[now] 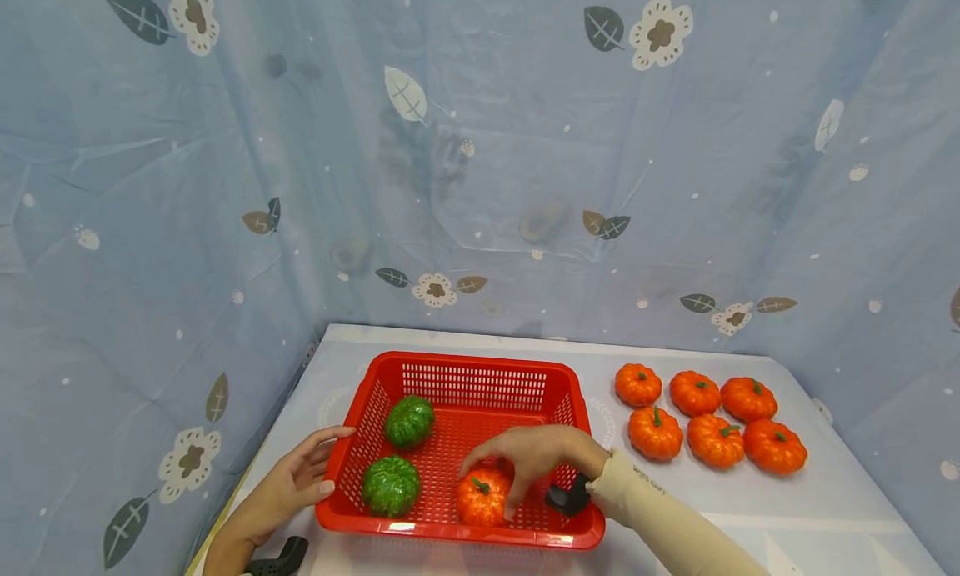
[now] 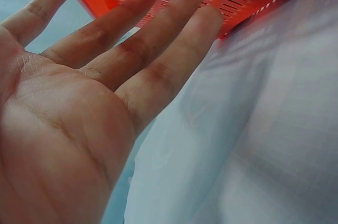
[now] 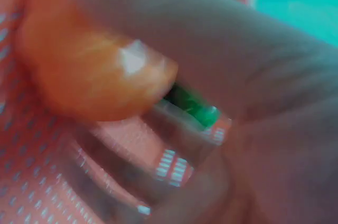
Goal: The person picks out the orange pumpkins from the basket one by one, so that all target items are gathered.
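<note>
A red plastic basket with slotted walls stands on the table. Inside, my right hand grips a small orange pumpkin near the front wall, with thumb and fingers around its sides. The right wrist view is blurred but shows the same orange pumpkin between thumb and fingers. My left hand is at the basket's left side, thumb and fingertips right at the rim. In the left wrist view its fingers reach straight out along the slotted wall. Two green pumpkins, one behind and one in front, sit in the basket's left part.
Right of the basket, several orange pumpkins sit in two rows on the white-covered table. A blue patterned curtain hangs behind and along the sides. Black wrist pieces show at both wrists.
</note>
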`<state>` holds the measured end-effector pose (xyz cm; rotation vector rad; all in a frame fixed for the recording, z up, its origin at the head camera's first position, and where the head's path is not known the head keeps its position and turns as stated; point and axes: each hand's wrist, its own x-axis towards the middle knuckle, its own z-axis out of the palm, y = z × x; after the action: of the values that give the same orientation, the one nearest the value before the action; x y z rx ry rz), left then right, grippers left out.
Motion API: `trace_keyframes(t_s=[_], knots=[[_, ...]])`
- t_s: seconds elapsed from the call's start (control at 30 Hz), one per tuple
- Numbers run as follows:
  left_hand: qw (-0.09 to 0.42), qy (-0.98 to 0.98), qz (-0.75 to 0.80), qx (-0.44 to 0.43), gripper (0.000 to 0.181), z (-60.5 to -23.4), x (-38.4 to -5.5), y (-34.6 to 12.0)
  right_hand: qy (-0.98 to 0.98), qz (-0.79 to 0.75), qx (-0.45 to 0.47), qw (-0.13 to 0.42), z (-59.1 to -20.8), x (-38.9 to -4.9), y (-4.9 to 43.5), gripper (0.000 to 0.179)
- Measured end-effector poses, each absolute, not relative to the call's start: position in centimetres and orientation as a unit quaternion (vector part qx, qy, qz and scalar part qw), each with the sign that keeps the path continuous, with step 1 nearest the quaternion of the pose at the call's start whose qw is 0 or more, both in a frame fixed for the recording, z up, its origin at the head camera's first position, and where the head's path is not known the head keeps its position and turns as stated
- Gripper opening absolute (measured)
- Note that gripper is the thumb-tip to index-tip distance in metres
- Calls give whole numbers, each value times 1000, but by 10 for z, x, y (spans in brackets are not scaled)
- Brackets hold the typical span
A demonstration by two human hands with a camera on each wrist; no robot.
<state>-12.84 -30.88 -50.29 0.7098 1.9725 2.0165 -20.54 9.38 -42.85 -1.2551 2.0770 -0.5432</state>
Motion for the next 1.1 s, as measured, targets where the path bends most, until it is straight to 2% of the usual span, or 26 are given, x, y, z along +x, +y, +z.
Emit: trace_keyframes(t_s=[0.83,1.1], knots=[[119,692,678,217,62,-502,-128,-307,823,-257,-476,175,-425,-203,95,70],[120,684,683,228,63,-500,-127,-307,828,-290,-455,152,-412,-202,101,68]])
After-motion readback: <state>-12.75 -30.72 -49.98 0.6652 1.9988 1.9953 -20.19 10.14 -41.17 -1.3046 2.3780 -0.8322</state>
